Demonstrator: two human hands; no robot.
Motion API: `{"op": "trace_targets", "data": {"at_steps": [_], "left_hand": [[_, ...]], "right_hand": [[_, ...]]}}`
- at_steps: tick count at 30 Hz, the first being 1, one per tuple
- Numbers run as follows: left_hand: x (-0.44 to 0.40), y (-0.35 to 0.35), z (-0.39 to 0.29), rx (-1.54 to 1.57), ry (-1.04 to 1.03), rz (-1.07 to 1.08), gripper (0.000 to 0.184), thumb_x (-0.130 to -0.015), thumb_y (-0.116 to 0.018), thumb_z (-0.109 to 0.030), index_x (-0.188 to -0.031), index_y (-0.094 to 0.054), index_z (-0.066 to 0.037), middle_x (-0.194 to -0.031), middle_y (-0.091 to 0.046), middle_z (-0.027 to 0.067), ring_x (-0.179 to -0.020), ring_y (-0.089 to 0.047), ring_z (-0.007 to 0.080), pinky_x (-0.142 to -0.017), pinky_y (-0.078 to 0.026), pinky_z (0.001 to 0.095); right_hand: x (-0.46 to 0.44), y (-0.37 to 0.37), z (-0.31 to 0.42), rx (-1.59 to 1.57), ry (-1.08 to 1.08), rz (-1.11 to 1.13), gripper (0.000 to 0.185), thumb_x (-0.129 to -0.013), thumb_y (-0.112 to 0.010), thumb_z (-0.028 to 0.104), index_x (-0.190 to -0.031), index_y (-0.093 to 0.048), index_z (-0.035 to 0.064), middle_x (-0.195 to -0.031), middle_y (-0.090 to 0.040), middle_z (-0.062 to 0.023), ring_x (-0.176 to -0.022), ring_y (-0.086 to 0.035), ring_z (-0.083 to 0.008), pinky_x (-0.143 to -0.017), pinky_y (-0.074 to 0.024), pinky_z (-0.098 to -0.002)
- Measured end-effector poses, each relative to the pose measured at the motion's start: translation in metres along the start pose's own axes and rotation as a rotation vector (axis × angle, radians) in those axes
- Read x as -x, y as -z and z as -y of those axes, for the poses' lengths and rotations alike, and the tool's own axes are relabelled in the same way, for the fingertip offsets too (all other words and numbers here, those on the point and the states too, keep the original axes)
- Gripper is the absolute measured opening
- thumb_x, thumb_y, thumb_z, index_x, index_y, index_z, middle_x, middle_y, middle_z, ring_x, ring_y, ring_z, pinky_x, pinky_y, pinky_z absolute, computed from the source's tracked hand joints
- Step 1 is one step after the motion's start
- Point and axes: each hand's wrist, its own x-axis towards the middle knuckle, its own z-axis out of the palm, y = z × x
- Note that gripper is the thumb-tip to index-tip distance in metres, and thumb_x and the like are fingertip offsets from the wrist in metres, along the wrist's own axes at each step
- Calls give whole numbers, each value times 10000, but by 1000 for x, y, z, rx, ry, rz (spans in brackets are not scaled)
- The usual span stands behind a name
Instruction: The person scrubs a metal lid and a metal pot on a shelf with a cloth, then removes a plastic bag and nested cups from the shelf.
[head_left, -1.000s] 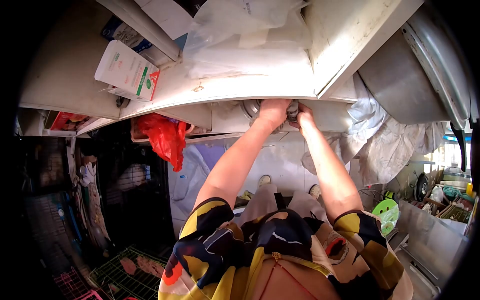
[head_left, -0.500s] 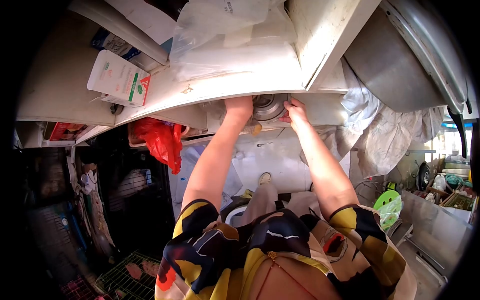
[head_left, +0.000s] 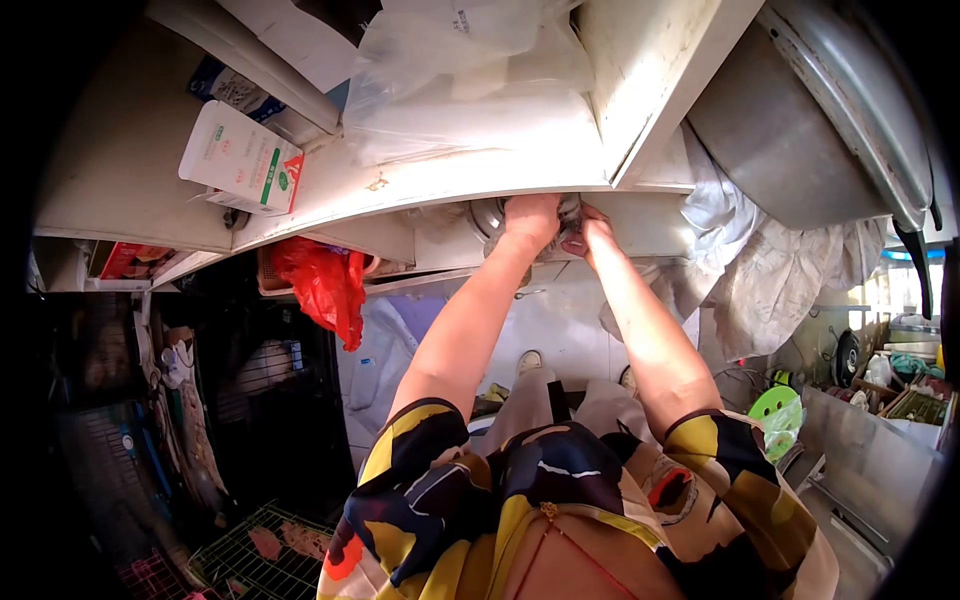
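Left hand: back of the left hand [head_left: 532, 222] is up, fingers tucked out of view, so can't tell how tight it is
Right hand: the right hand [head_left: 594, 234] looks curled around the metal piece's right side
Metal piece: round metal piece [head_left: 485, 214], just under the front edge of the shelf [head_left: 450, 180]; rim pokes out left of the left hand, some shine between both
Long axis: none I can make out, looks round
Nearer hand: left, pretty much right over it
Red bag: red bag [head_left: 325, 290] hangs off to the left, no print I can see
Clear bag: dark print on the clear bag [head_left: 470, 100], too tiny to read
Box: white box [head_left: 240, 155], green stripe, red corner, lettering too small for me
Blue pack: blue pack [head_left: 235, 88] behind it, white marks, no brand I can read
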Motion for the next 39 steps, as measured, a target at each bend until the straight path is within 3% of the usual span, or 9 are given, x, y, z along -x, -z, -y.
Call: {"op": "trace_targets", "data": {"at_steps": [3, 9, 15, 24, 27, 30, 35, 37, 39], "left_hand": [[-28, -26, 5, -99, 41, -436, 340, -784, -556, -155, -1117, -589, -91, -1088, -608, 129, -986, -590, 298, -840, -478, 406], [-7, 8, -11, 13, 151, 176, 363, -768, -522, -118, -1122, -593, -144, -1184, -555, 119, -1104, -510, 331, -895, -454, 415], [77, 22, 56, 34, -48, -27, 476, -676, -562, -5, -1121, -597, -169, -1142, -548, -8, -1073, -504, 339, -867, -477, 417], [73, 8, 96, 30, 21, -293, 465, -634, -609, 19, -1090, -590, -66, -1061, -557, 102, -952, -539, 359, -840, -451, 416], [94, -10, 59, 174, 63, -367, 501, -605, -632, 38, -1096, -586, -50, -1030, -529, 116, -911, -544, 353, -803, -463, 406], [104, -22, 21, 271, 128, -395, 502, -600, -649, 28, -1094, -580, -30, -1001, -496, 115, -894, -533, 338, -776, -468, 411], [108, -35, -12, 368, 262, -437, 517, -612, -646, 21, -1118, -550, -18, -1019, -476, 124, -918, -518, 339, -777, -462, 426], [103, -39, -5, 370, 254, -442, 509, -614, -640, 22, -1111, -545, -30, -1026, -476, 126, -910, -514, 349, -762, -468, 439], [100, -37, 6, 367, 237, -438, 501, -616, -634, 23, -1103, -540, -42, -1033, -476, 129, -901, -511, 358, -747, -474, 453]], "right_hand": [[-1, 4, -4, -30, -5, 18, 145, -931, -446, 161, -1018, -553, 117, -670, -529, -32, -520, -505, -154, -487, -479, -351], [-1, -8, -1, -61, 71, -126, 135, -910, -507, 130, -1019, -576, 90, -706, -570, -54, -471, -480, -133, -385, -419, -289], [-2, -6, -6, -8, 199, -128, 212, -886, -558, 104, -1085, -628, 80, -691, -575, -9, -417, -437, -90, -338, -339, -231], [-8, -7, 13, 167, 262, -232, 278, -877, -576, 132, -1146, -609, 70, -621, -474, 1, -392, -315, -83, -335, -296, -259], [-107, 26, -9, 318, 592, -256, 335, -839, -604, 141, -1154, -582, 30, -916, -643, -107, -790, -594, -194, -693, -480, -314], [-91, 26, 12, 442, 713, -295, 383, -818, -637, 200, -1148, -572, 17, -1115, -613, -177, -1069, -566, -278, -888, -436, -338], [-35, 29, -27, 664, 637, -508, 397, -817, -636, 305, -1094, -581, 27, -1057, -622, -200, -1001, -586, -357, -854, -454, -394], [-31, 31, -29, 609, 737, -519, 356, -820, -640, 254, -1087, -570, 29, -947, -656, -173, -861, -633, -319, -772, -488, -384], [-4, 24, -6, 444, 440, -303, 341, -818, -647, 192, -1107, -566, 30, -787, -650, -130, -662, -621, -240, -634, -506, -360]]}}
